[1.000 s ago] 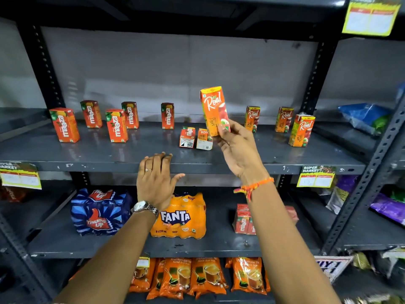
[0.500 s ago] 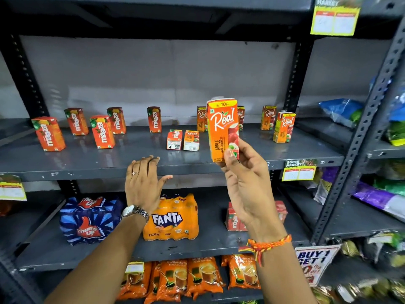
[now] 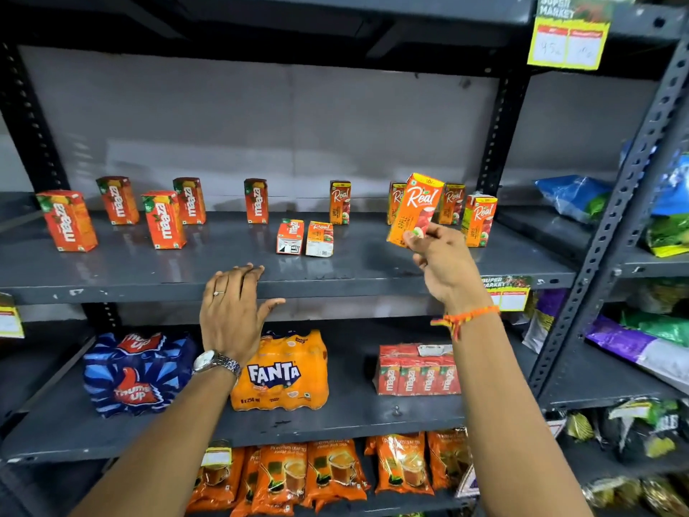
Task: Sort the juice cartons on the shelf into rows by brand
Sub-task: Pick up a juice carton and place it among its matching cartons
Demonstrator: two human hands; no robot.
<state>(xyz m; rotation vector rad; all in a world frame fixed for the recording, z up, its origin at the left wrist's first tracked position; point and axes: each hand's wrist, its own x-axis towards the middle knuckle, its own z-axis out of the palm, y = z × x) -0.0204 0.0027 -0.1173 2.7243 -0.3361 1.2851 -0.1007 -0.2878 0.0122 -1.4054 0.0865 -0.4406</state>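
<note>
My right hand [image 3: 441, 263] holds an orange Real apple carton [image 3: 415, 208] tilted above the right part of the grey shelf [image 3: 223, 270]. Behind it stand other Real cartons, one at the back middle [image 3: 339, 202], one at the far right [image 3: 480, 220], and two partly hidden. Several Maaza cartons stand at the left, such as the front one [image 3: 67, 220] and one at the middle back [image 3: 255, 200]. A Maaza carton [image 3: 290, 236] and a Real carton [image 3: 319, 238] lie on their backs mid-shelf. My left hand [image 3: 233, 311] rests flat on the shelf's front edge, empty.
Below are a Thums Up pack [image 3: 130, 373], a Fanta pack [image 3: 281, 371] and a Maaza multipack [image 3: 415, 369]. Tea packets [image 3: 328, 472] fill the bottom shelf. Bagged goods [image 3: 574, 197] lie on the neighbouring rack at right. Yellow price tags [image 3: 568, 35] hang from shelf edges.
My right hand has carried the Real carton from the middle of the shelf to the right, toward the other Real cartons, and tilted it. The left hand has stayed at the shelf edge.
</note>
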